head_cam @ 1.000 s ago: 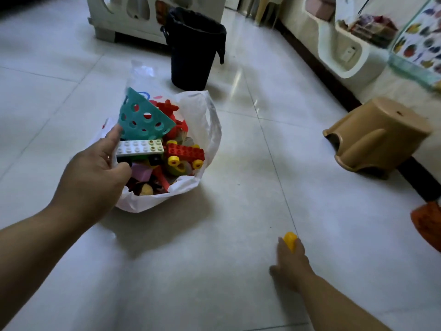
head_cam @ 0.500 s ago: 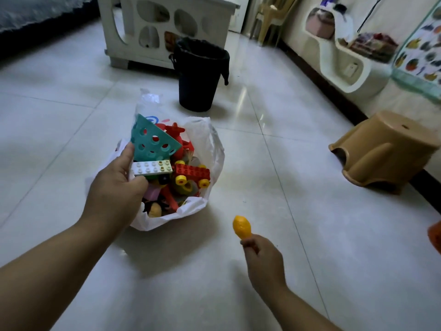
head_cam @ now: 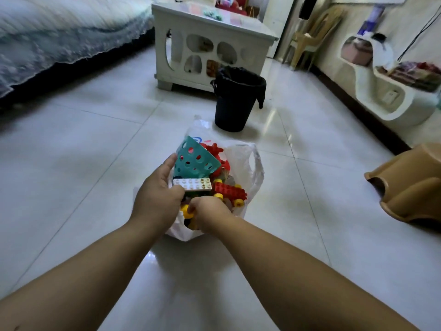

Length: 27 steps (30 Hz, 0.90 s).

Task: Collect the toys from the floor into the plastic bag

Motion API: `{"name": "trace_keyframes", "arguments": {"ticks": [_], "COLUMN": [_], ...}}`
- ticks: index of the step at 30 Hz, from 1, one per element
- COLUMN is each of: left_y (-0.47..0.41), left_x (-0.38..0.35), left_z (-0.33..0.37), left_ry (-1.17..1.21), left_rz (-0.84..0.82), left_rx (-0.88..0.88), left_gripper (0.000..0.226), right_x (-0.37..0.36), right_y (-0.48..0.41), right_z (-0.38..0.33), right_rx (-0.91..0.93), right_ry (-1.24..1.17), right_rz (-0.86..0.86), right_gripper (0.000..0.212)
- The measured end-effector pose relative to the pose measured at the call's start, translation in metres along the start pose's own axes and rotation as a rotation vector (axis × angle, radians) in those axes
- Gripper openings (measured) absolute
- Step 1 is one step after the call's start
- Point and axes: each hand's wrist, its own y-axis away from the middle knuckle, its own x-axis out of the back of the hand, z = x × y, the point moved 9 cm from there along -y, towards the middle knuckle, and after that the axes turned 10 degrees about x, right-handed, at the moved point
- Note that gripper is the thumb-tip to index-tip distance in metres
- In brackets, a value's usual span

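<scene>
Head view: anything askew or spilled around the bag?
Brown plastic stool at far right lies tipped on its side on the floor, opening facing left. Nothing spilled: the toys sit inside the plastic bag, teal perforated piece sticking above its rim.

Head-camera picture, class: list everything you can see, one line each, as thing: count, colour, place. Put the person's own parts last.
plastic bag: 1, white, on the floor at centre, open, full of toys
perforated toy piece: 1, teal, sticking up at the bag's far side
studded brick: 1, white, in the bag
wheeled toy: 1, red with yellow wheels, in the bag
yellow toy: 1, yellow, at the right hand's fingertips over the bag
bin: 1, black, beyond the bag
stool: 1, tan, tipped over at right
cabinet: 1, white, behind the bin
chair: 1, beige, far right
hands: left hand on the bag's near edge; right hand over the bag
</scene>
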Motion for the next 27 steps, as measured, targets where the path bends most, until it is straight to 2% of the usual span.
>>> {"name": "trace_keyframes", "arguments": {"ticks": [4,9,17,23,27], "left_y": [0.000,0.002,0.004,0.005,0.003], "left_x": [-0.001,-0.002,-0.004,-0.005,0.003], "left_z": [-0.004,-0.006,-0.009,-0.007,-0.012], "left_ry": [0.017,0.042,0.082,0.040,-0.062], "left_rz": [-0.012,-0.020,-0.036,-0.043,0.012], "left_rx": [0.001,0.015,0.042,0.009,0.039], "left_gripper": [0.058,0.060,0.064,0.067,0.071], "right_x": [-0.005,0.020,0.066,0.087,0.096], "right_y": [0.007,0.034,0.072,0.078,0.088], "right_z": [0.016,0.035,0.053,0.052,0.043], "right_rx": [-0.036,-0.091,-0.102,-0.095,-0.069], "right_ry": [-0.070,-0.175,-0.148,-0.173,-0.264], "right_rz": [0.062,0.332,0.671,0.710,0.699], "right_gripper": [0.032,0.031,0.025,0.027,0.027]}}
